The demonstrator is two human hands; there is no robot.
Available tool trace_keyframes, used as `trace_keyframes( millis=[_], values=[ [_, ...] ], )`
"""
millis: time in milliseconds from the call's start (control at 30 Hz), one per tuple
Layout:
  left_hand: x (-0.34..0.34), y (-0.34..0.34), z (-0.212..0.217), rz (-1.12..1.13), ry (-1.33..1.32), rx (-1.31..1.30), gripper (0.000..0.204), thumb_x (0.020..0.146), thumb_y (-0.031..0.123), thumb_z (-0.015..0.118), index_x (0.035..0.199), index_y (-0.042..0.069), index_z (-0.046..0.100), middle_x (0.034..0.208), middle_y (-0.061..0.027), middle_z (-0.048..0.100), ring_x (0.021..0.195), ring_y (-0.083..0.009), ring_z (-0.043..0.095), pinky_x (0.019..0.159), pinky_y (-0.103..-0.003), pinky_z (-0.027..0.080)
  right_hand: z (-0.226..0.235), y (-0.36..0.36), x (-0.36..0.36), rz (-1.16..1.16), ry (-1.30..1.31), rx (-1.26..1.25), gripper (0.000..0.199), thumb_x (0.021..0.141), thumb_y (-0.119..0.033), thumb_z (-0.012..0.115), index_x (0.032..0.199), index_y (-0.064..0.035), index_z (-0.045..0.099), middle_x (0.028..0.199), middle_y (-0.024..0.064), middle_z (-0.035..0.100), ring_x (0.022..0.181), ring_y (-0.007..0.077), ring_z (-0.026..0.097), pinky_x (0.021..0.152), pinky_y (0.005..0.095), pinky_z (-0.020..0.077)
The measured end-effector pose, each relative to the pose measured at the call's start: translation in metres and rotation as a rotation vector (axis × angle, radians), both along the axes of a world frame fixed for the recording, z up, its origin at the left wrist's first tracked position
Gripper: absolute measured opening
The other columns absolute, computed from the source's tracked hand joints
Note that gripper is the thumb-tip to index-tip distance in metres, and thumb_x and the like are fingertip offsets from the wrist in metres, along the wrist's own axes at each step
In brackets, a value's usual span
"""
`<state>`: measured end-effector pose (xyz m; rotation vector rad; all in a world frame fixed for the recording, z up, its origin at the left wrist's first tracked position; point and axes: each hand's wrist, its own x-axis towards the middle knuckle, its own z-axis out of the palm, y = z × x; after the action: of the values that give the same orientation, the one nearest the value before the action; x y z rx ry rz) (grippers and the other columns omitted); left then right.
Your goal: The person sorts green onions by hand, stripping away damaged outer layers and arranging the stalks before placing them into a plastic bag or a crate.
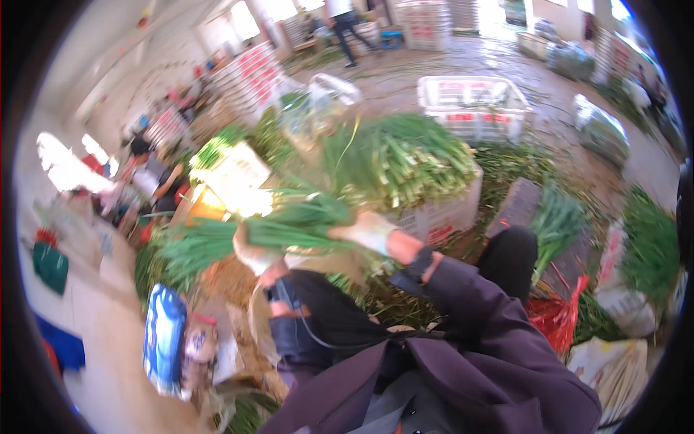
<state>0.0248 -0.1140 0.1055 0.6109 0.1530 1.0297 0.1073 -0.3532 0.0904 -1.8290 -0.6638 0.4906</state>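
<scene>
Green-stalk bunch (289,235), between your two hands' fingers | left hand (256,252): fingers clamped round it | right hand (367,231): fingers against its near end, closure too blurred to tell | best held level, lightly, against bruising.

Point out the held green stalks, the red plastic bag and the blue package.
Held green stalks (307,215): head view, green stretch near mid-bundle.
Red plastic bag (555,325): head view, crumpled side facing up.
Blue package (165,340): head view, middle of its upper face.
</scene>
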Motion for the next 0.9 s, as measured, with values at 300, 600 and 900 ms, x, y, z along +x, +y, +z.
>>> trace_keyframes(
  millis=[300, 600, 900],
  values=[
    [0.013, -0.045, -0.020, -0.148, -0.060, 0.069, 0.021, 0.094, 0.019, 0.060, 0.108, 0.004, 0.066, 0.105, -0.0136, 0.068, 0.099, -0.0271, 0.065, 0.093, -0.044, 0.053, -0.071, 0.032, 0.027, -0.279, 0.149, 0.239, 0.055, 0.079, -0.041, 0.081, 0.117, -0.0028, 0.073, 0.106, 0.0164, 0.077, 0.095, 0.0297, 0.073, 0.089, 0.0370, 0.0550],
    [-0.022, -0.017, 0.011, 0.023, -0.007, -0.015, 0.022, 0.095, 0.021, 0.058, 0.103, 0.002, 0.067, 0.099, -0.0153, 0.070, 0.093, -0.0294, 0.067, 0.090, -0.042, 0.053, -0.081, 0.013, 0.040, -0.384, -0.350, -0.082, 0.048, 0.091, -0.028, 0.065, 0.129, -0.0015, 0.058, 0.105, 0.0286, 0.070, 0.096, 0.0450, 0.069, 0.085, 0.0492, 0.0559],
    [-0.081, 0.100, 0.000, 0.240, -0.186, -0.151, 0.026, 0.087, 0.027, 0.062, 0.103, 0.007, 0.067, 0.106, -0.0146, 0.069, 0.101, -0.0323, 0.066, 0.098, -0.048, 0.051, -0.064, -0.025, 0.039, -0.430, 0.456, 0.569, 0.019, 0.093, -0.025, 0.077, 0.105, -0.0111, 0.074, 0.079, 0.0020, 0.070, 0.052, 0.0105, 0.060, 0.041, 0.0243, 0.0409]
  ],
)
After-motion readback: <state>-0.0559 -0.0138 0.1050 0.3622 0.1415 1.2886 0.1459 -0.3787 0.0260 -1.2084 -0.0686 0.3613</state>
